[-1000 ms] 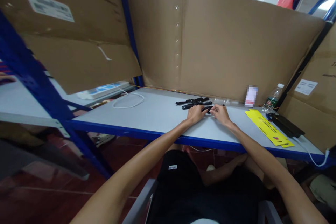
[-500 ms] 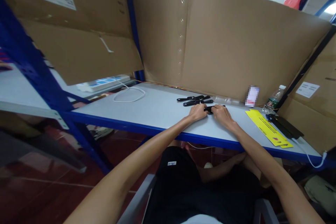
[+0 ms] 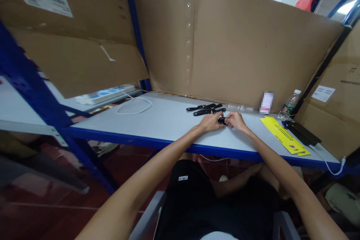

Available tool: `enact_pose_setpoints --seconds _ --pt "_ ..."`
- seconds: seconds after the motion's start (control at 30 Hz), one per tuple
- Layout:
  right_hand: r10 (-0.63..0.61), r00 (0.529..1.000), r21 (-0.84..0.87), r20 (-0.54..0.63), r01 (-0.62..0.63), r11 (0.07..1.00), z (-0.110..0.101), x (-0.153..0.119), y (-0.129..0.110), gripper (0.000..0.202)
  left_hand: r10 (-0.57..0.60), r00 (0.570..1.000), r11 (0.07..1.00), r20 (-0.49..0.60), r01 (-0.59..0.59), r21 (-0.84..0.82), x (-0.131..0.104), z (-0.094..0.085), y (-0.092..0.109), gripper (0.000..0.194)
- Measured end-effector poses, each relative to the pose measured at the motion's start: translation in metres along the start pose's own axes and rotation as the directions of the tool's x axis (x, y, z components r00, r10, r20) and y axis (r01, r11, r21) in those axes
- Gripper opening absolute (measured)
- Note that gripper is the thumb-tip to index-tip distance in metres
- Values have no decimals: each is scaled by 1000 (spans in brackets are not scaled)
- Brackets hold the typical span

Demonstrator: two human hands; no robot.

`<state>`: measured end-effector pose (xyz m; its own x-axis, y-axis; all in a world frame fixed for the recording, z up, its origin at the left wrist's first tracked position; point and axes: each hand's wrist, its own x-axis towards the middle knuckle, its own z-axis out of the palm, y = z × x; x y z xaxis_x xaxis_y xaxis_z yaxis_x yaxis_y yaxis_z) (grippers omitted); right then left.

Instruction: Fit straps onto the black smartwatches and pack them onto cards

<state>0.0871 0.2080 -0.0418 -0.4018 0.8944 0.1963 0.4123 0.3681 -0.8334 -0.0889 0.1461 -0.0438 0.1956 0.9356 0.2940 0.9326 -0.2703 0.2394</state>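
My left hand (image 3: pixel 210 122) is closed around a small black object (image 3: pixel 222 120) low over the table, its fingers hiding part of it. At the object's right end, the fingers of my right hand (image 3: pixel 236 121) are pinched together against it. What kind of object it is, I cannot make out. Just behind my hands lie several slim black tools with long handles (image 3: pixel 209 111), partly crossing one another on the grey tabletop (image 3: pixel 165 116).
To the right are a yellow printed card (image 3: pixel 282 137), a flat black case (image 3: pixel 302 133) with a white cable, and a water bottle (image 3: pixel 289 104). Clear plastic wrapping (image 3: pixel 242 109) lies along the cardboard wall (image 3: pixel 239 45). A white cable loop (image 3: pixel 135 106) rests at left.
My right hand has shifted from lying over the black object to a fingertip pinch at its right end. My left hand keeps its hold. The camera view has turned slightly.
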Motion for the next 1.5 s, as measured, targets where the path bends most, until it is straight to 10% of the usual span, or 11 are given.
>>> enact_pose_setpoints --seconds 0.53,0.93,1.27,1.5 --pt "-438 882 -444 174 467 765 -23 -5 -1 13 49 998 996 -25 -47 76 0 0 4 45" --pt "-438 882 -489 172 463 739 -13 -10 -8 15 -7 1000 994 -20 9 107 0 3 10 49" --pt "-141 990 -161 -7 138 977 -2 1 2 16 -10 1000 989 -14 12 146 -1 2 14 54" --pt "-394 917 -214 65 398 892 -25 -2 -4 23 -21 1000 992 4 20 121 -2 -3 15 55"
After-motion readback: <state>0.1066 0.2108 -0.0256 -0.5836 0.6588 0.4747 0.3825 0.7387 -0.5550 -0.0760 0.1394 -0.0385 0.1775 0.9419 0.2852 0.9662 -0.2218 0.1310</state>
